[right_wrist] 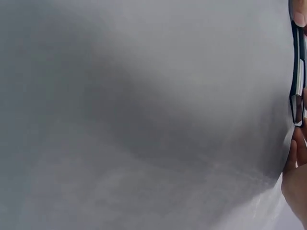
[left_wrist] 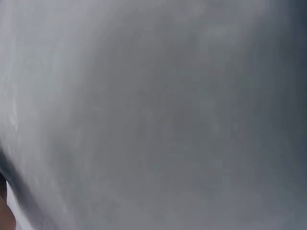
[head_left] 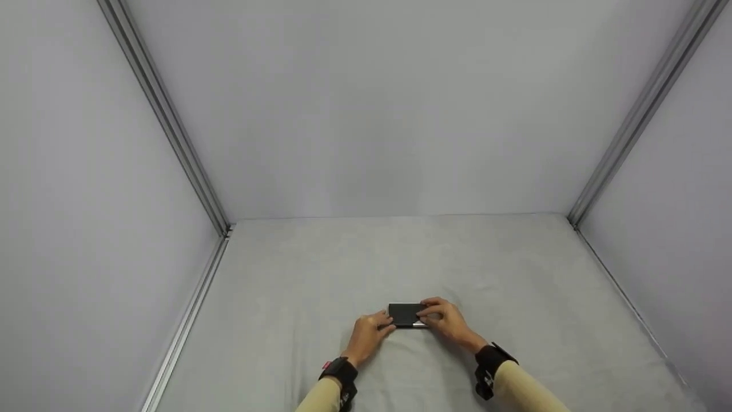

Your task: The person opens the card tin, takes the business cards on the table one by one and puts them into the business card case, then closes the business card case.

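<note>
Head view: small flat black case [head_left: 405, 314], rectangular, with a thin silvery edge along its near side, lies flat on the grey cloth table [head_left: 514, 274], near the front, roughly centre. Both hands on it. Left hand [head_left: 368, 333] has fingers curled against the case's left end, thumb side touching the near-left corner. Right hand [head_left: 448, 320] covers the right end, fingers bent over the top and pinching it. Black wrist straps [head_left: 342, 373] on both arms, cream sleeves [head_left: 523, 390] below them. Plain grey walls with aluminium corner rails [head_left: 166, 117] left and right. No readable text or logo on the case at this size.

Left wrist view: almost all blurred grey surface. Sliver of skin at the bottom-left corner, too little to tell how the hand is set. Case not visible.

Right wrist view: mostly blurred grey cloth. At the far right edge, the case edge-on: dark rim with silver trim. A fingertip [right_wrist: 298, 14] sits above it, and more of the hand just below, touching. No markings legible.
</note>
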